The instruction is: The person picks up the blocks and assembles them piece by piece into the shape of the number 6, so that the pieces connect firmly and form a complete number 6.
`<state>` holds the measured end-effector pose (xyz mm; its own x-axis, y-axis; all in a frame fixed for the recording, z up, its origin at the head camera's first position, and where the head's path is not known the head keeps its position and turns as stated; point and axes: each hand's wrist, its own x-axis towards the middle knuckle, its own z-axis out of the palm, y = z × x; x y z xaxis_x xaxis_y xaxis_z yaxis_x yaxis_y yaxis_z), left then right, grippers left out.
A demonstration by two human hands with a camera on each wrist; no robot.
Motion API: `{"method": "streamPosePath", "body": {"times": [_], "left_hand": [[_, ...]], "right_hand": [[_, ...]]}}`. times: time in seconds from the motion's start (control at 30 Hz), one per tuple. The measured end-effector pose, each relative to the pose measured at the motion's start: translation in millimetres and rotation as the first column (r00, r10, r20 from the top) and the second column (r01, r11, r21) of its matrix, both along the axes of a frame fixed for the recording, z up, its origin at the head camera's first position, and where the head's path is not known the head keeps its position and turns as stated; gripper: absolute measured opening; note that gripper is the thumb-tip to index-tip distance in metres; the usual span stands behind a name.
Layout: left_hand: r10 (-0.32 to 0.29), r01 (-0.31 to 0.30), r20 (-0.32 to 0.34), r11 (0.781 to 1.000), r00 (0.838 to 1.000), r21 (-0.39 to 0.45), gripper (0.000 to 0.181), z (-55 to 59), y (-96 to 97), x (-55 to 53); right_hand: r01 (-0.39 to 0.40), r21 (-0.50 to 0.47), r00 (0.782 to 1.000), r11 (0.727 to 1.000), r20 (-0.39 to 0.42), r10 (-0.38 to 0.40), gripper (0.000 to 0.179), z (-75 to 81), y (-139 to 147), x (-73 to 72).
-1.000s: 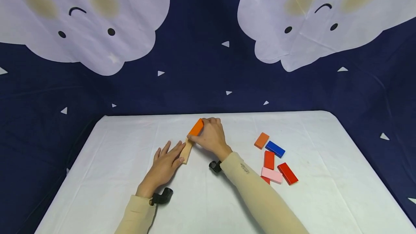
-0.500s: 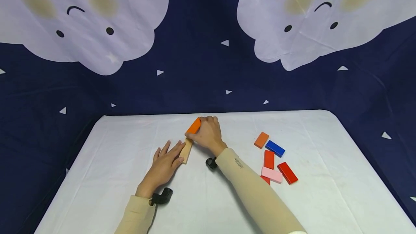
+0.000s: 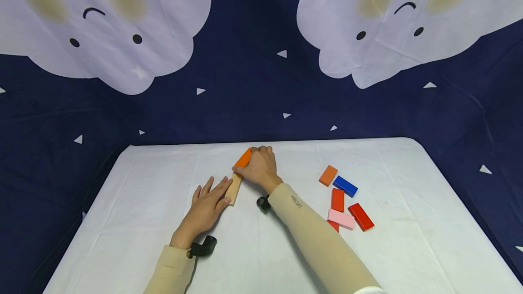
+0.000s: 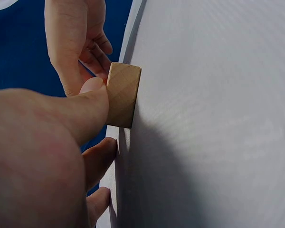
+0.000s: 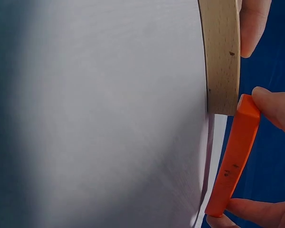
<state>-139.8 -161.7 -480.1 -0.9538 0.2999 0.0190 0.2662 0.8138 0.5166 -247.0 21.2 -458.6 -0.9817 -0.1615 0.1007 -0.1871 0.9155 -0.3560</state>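
A plain wooden block [image 3: 234, 192] lies flat on the white table. Its near end, in the left wrist view, has the thumb [image 4: 92, 97] of my left hand [image 3: 205, 210] on top, and the other fingers spread toward the tabletop beside it. With my right hand [image 3: 260, 167] I pinch an orange block [image 3: 243, 159] by its two ends. In the right wrist view this orange block [image 5: 235, 161] is tilted; its upper end meets the top edge at the wooden block's far end, while its lower end slopes down toward the table.
To the right lie a second orange block [image 3: 328, 175], a blue block [image 3: 345, 186] and a red block [image 3: 337, 200]. A pink block [image 3: 341, 219] overlaps another red piece [image 3: 333, 226], beside a longer-looking red block [image 3: 361, 217]. Dark blue cloth [image 3: 245, 103] hangs behind the table.
My right hand has shifted slightly left with the orange block, mostly in the first half second. My left hand has stayed on the wooden block.
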Motion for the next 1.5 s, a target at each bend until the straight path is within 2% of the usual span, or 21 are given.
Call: {"method": "streamPosePath", "body": {"times": [0.73, 1.2, 1.5], "left_hand": [[-0.002, 0.002, -0.021, 1.0, 1.0, 0.002, 0.053, -0.6, 1.5, 0.4], [-0.004, 0.005, -0.045, 1.0, 0.999, 0.005, 0.052, -1.7, 1.3, 2.2], [0.004, -0.003, -0.042, 1.0, 0.999, 0.012, 0.052, -1.4, 1.7, 2.1]], "right_hand": [[-0.004, 0.079, 0.999, 0.997, 0.044, 0.0, 0.089, -0.2, 1.2, -2.9], [-0.009, 0.079, 0.999, 0.997, 0.044, 0.005, 0.083, 1.9, 1.8, 0.4], [-0.012, 0.054, 0.999, 0.998, 0.035, 0.01, 0.086, 0.1, 2.9, -0.7]]}}
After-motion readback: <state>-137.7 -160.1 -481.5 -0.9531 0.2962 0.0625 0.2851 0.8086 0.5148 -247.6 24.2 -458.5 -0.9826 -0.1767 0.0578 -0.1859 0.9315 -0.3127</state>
